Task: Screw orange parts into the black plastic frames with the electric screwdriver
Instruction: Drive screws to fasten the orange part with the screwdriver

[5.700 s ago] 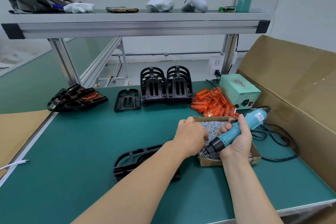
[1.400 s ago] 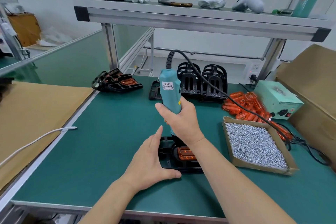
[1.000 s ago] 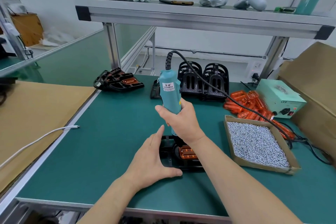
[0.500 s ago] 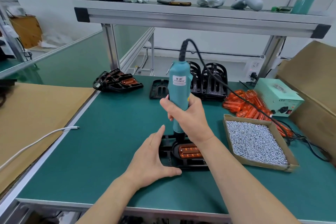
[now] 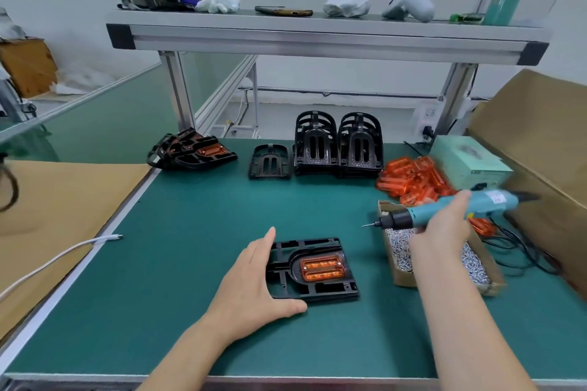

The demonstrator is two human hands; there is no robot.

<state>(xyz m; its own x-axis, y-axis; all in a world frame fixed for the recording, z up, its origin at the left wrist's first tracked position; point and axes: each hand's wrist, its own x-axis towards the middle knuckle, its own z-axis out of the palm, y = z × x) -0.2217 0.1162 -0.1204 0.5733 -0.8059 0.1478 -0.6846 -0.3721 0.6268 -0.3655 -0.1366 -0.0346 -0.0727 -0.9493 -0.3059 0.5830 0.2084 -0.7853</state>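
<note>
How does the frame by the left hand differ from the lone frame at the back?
The near frame holds an orange part; the back frame shows empty slots. The left hand touches the near frame; nothing touches the back frame. Both are black and lie flat.

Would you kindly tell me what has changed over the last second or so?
The right hand has lifted the electric screwdriver off the black frame and swung it rightward, roughly level above the screw box. The left hand still braces the frame's left edge; the orange part stays seated.
</note>
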